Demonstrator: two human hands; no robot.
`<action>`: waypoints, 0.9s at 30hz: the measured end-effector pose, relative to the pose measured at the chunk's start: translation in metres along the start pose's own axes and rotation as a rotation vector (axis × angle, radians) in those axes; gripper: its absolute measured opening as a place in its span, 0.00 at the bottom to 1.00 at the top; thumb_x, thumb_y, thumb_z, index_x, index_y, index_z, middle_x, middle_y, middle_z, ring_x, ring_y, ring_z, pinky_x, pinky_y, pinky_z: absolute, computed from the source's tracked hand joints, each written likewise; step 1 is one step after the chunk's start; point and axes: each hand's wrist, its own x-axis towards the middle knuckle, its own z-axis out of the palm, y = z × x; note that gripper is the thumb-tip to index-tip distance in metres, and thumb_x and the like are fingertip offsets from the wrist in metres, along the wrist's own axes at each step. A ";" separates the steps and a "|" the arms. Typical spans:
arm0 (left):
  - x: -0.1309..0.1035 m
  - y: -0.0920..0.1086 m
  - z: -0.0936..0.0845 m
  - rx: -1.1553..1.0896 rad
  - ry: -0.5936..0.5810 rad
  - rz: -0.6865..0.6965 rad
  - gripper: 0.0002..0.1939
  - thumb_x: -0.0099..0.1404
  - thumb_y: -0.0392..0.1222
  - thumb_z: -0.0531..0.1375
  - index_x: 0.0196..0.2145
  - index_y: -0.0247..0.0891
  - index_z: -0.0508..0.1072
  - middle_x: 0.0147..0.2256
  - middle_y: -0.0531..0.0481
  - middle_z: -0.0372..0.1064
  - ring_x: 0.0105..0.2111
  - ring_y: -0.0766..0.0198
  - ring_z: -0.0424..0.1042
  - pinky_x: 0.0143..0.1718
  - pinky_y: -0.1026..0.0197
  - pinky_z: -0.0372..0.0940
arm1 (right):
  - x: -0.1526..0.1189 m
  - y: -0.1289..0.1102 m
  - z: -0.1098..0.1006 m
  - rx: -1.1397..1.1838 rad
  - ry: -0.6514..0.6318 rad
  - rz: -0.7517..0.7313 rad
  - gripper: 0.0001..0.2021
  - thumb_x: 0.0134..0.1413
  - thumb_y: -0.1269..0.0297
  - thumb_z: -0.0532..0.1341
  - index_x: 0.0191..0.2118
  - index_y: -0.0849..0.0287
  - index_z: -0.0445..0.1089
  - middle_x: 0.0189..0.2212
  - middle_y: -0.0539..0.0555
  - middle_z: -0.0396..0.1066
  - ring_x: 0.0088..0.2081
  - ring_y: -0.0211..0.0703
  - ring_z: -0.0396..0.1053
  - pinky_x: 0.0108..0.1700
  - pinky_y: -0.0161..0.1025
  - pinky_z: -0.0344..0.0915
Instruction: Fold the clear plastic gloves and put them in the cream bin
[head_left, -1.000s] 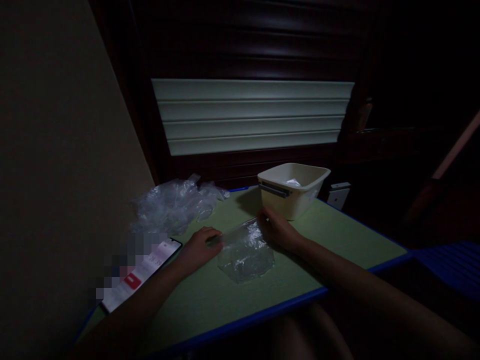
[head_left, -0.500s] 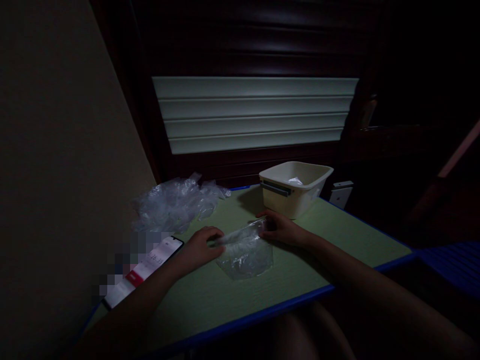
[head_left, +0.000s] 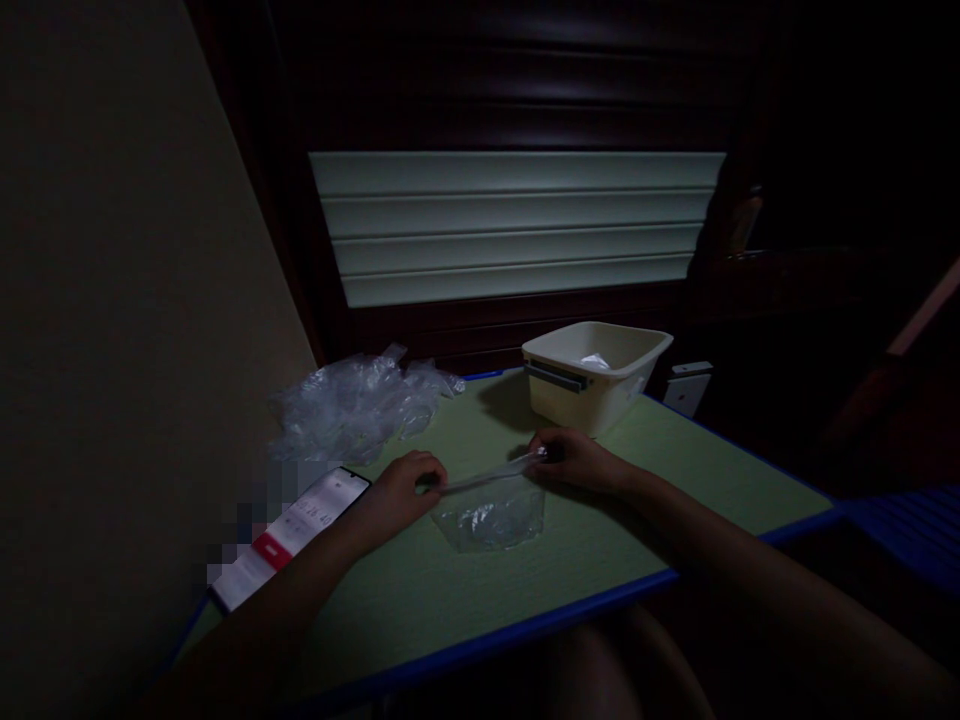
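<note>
A clear plastic bag (head_left: pixel 491 520) lies on the green table with its far edge raised and stretched into a narrow band between my hands. My left hand (head_left: pixel 405 490) pinches that edge at its left end. At the right end my right hand (head_left: pixel 574 460) grips it between thumb and fingers. Just behind the right hand stands a cream plastic bin (head_left: pixel 566 405) with a grey handle, holding something pale and shiny. Beyond my left hand lies a pile of crumpled clear plastic bags (head_left: pixel 349 405).
A phone (head_left: pixel 300 530) with a lit screen lies under my left forearm. The green table (head_left: pixel 450 620) has a blue rim. Behind it stands a dark panel with white slats (head_left: pixel 517 230). White objects (head_left: pixel 688 388) stand past the bin, and a blue slatted surface (head_left: pixel 907 535) is at right.
The bag's upper edge, looser before, is now drawn into a narrow, taut band. My right hand has shifted slightly right; the left stays nearly in place.
</note>
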 end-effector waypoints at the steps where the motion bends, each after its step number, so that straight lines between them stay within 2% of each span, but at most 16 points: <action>1: 0.000 0.000 0.000 0.010 -0.003 0.009 0.06 0.52 0.28 0.54 0.26 0.35 0.68 0.28 0.52 0.65 0.32 0.63 0.66 0.34 0.63 0.60 | -0.001 -0.001 0.000 0.000 -0.012 -0.010 0.06 0.44 0.66 0.62 0.29 0.62 0.67 0.25 0.51 0.69 0.28 0.39 0.67 0.30 0.35 0.64; 6: -0.001 0.001 -0.001 0.063 -0.013 0.052 0.07 0.53 0.27 0.54 0.27 0.35 0.68 0.29 0.52 0.64 0.32 0.63 0.65 0.35 0.63 0.59 | -0.005 -0.007 -0.003 -0.013 -0.069 -0.071 0.07 0.43 0.72 0.61 0.32 0.64 0.70 0.31 0.54 0.72 0.32 0.40 0.69 0.35 0.37 0.65; 11: -0.001 0.001 -0.004 0.118 -0.033 0.086 0.08 0.54 0.25 0.54 0.27 0.34 0.69 0.29 0.51 0.65 0.33 0.63 0.66 0.35 0.64 0.60 | -0.008 -0.014 -0.006 -0.046 -0.122 -0.133 0.03 0.43 0.72 0.60 0.26 0.63 0.72 0.27 0.53 0.71 0.30 0.40 0.69 0.35 0.38 0.65; 15: -0.002 0.000 -0.012 0.171 -0.091 0.135 0.10 0.55 0.24 0.54 0.28 0.36 0.72 0.31 0.51 0.68 0.34 0.64 0.68 0.38 0.64 0.61 | -0.008 -0.015 -0.006 -0.081 -0.137 -0.162 0.06 0.43 0.74 0.58 0.24 0.62 0.74 0.26 0.54 0.70 0.30 0.40 0.69 0.34 0.37 0.65; 21: -0.004 0.005 -0.021 0.305 -0.184 0.200 0.13 0.56 0.23 0.54 0.26 0.37 0.74 0.32 0.50 0.71 0.35 0.63 0.68 0.40 0.61 0.60 | -0.007 -0.012 -0.006 -0.157 -0.123 -0.204 0.14 0.36 0.81 0.53 0.22 0.60 0.74 0.25 0.53 0.72 0.32 0.41 0.69 0.37 0.38 0.65; 27: -0.004 0.012 -0.020 0.428 -0.183 0.208 0.13 0.58 0.24 0.52 0.25 0.36 0.73 0.32 0.49 0.69 0.36 0.61 0.67 0.40 0.59 0.59 | -0.004 -0.018 -0.003 -0.271 -0.101 -0.239 0.16 0.34 0.82 0.51 0.22 0.61 0.74 0.25 0.53 0.73 0.32 0.42 0.70 0.38 0.38 0.65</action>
